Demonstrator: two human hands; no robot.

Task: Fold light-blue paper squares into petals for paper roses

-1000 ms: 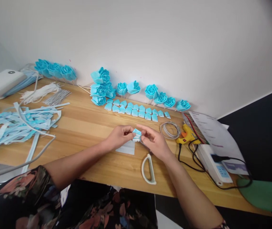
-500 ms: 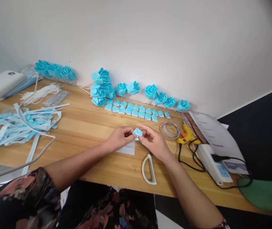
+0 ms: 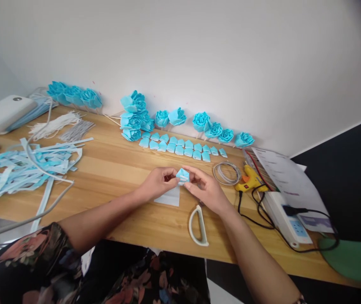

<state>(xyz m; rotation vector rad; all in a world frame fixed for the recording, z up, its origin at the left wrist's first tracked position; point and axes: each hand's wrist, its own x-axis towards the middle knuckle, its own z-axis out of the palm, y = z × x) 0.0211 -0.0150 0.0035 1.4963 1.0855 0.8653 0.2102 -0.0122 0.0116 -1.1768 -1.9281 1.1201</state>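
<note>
A small folded light-blue petal (image 3: 183, 175) with white at its lower part is held between my two hands, above the wooden table. My left hand (image 3: 159, 182) pinches its left edge between thumb and fingers. On the other side my right hand (image 3: 206, 185) grips the right edge the same way. Under my hands lies a white sheet (image 3: 170, 197). Below my right hand rests a pair of scissors with a cream handle (image 3: 198, 226); its blades are hidden. Two rows of similar folded petals (image 3: 179, 149) lie just beyond my hands.
Blue flowers on sticks (image 3: 201, 121) lean along the wall. Blue and white strips (image 3: 41, 164) heap at the left, near a white power bank (image 3: 4, 112). At the right are a wire coil (image 3: 226, 173), a yellow glue gun (image 3: 250, 179) and a power strip (image 3: 289, 221) with cables.
Both thumbs have drawn back slightly from the middle of the petal, and more of its white lower part shows. The hands stay in nearly the same place.
</note>
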